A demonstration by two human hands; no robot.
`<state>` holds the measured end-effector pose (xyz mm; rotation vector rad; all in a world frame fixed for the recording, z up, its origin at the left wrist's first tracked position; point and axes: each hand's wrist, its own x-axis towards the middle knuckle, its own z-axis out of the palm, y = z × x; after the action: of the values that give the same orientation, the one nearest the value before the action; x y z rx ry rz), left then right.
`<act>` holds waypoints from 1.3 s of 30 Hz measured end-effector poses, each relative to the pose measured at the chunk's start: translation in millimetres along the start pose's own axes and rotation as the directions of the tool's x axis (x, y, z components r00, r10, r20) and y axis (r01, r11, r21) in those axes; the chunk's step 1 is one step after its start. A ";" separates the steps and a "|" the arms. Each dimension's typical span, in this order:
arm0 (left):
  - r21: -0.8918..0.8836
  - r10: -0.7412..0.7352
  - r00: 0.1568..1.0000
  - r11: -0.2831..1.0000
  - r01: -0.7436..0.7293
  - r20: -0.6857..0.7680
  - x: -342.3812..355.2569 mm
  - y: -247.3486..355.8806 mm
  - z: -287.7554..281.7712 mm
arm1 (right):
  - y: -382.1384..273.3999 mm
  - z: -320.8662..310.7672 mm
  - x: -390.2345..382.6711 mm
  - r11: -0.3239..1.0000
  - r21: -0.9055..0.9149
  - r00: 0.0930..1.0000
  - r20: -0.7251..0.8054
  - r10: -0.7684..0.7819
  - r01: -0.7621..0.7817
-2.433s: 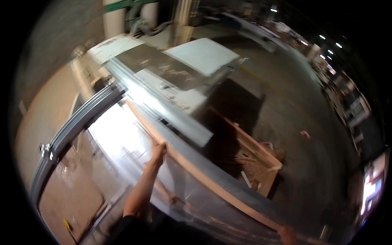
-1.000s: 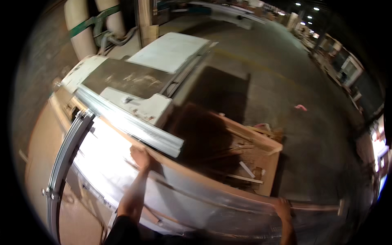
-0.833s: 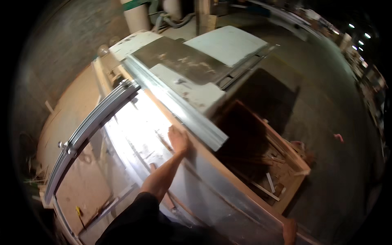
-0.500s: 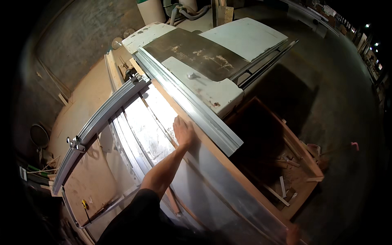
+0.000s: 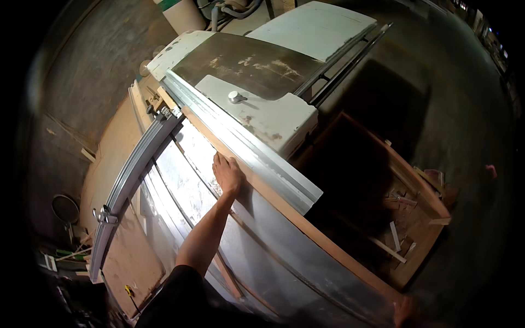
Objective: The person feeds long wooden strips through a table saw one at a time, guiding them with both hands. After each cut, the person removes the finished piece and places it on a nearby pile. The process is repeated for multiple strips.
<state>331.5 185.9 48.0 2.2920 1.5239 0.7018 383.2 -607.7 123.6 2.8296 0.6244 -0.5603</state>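
A long, narrow wooden strip [image 5: 333, 265] lies along the metal table, running beside a silver metal rail [image 5: 251, 156]. My left hand [image 5: 227, 174] rests palm down at the strip's left edge, its fingers stretched forward over the bright metal tabletop [image 5: 199, 164] and the wood. At the strip's near end, low on the right, my right hand [image 5: 403, 311] is closed on the wood; it is dim and partly cut off by the dark rim. Beyond the rail stands a white machine top with a silver knob [image 5: 235, 97].
To the left a curved-looking silver fence [image 5: 136, 158] with a clamp [image 5: 104, 214] crosses the table. A yellow-and-black hand tool [image 5: 129, 291] lies on a brown board. On the right, an open wooden box [image 5: 421, 191] holds offcuts. Two dark rails [image 5: 350, 65] project from the machine.
My view has shifted, so the machine and table sit differently in the picture. My left hand stays on the strip's edge, and my right hand remains at its near end.
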 end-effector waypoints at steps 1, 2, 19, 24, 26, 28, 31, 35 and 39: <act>0.016 0.018 1.000 1.000 -0.018 -0.015 3.7 -4.5 -1.0 | -3.3 5.3 3.6 0.997 0.077 0.999 0.039 0.022 -0.025; 0.027 0.030 0.999 0.999 -0.029 -0.027 4.9 -9.7 0.2 | -7.2 -0.4 11.6 0.988 0.144 0.996 0.080 0.043 -0.054; 0.019 0.035 0.998 0.999 -0.034 -0.047 14.2 -8.0 -3.5 | -32.6 -44.1 54.4 0.942 0.326 0.972 0.234 -0.002 -0.076; -0.003 0.003 1.000 1.000 -0.003 -0.011 16.8 -18.8 -1.8 | -72.6 -95.1 68.9 0.951 0.307 0.950 0.303 -0.078 -0.020; -0.009 -0.001 1.000 1.000 0.001 -0.012 17.6 -19.5 -0.3 | -63.0 -83.8 73.7 0.945 0.326 0.935 0.331 -0.130 0.016; -0.023 -0.001 1.000 1.000 0.001 -0.006 18.9 -17.7 1.8 | -40.3 -41.2 73.2 0.932 0.361 0.936 0.315 -0.155 0.033; -0.031 -0.022 1.000 0.999 0.022 -0.014 24.3 -18.6 -8.1 | -51.8 -55.3 81.2 0.928 0.371 0.931 0.327 -0.160 0.030; -0.047 -0.041 0.999 0.998 0.041 -0.002 29.1 -13.9 -15.8 | -78.3 -81.7 87.0 0.918 0.394 0.938 0.305 -0.164 0.032; 0.083 -0.022 0.990 0.997 0.010 0.142 33.6 4.9 -39.5 | -79.8 -76.5 89.9 0.876 0.479 0.945 0.254 -0.207 0.063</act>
<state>324.3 214.1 91.1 2.3311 1.5288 0.4679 448.3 -483.5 149.2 3.0383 0.7129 -1.2982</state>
